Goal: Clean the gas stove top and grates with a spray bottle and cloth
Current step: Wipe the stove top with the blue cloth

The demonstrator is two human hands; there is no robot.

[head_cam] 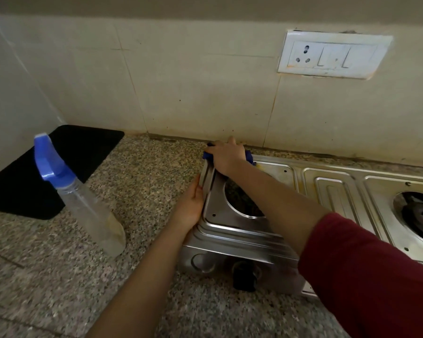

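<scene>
**Wiping the far-left corner of the stove: risks noted**

Obs: The right hand (226,154) is at the far-left corner of the gas stove (327,181). Its fingers are curled down over the blue cloth (207,155), which shows on both sides of the hand. One finger points toward the tiled wall (181,93). The left hand (191,206) lies flat along the stove's left edge, fingers roughly straight, holding nothing; it looks like a brace. The spray bottle (83,198) stands on the granite counter (144,172) well left of the stove, beside a black mat (47,172). No grates are in view. The left burner opening (242,203) is bare and the right burner (420,215) sits exposed.

Judgement: top-surface wipe in progress; grates not yet dealt with.

Risks:
- The stove may slide on the smooth counter if wiping pressure exceeds the left hand's bracing.
- The cloth may snag on the raised rim at the corner, or push grime into the gap by the wall.
- The right forearm and red sleeve (366,272) pass over the front panel, so a dip could nudge the knob (244,276).
- The left elbow swinging back could topple the bottle.
</scene>
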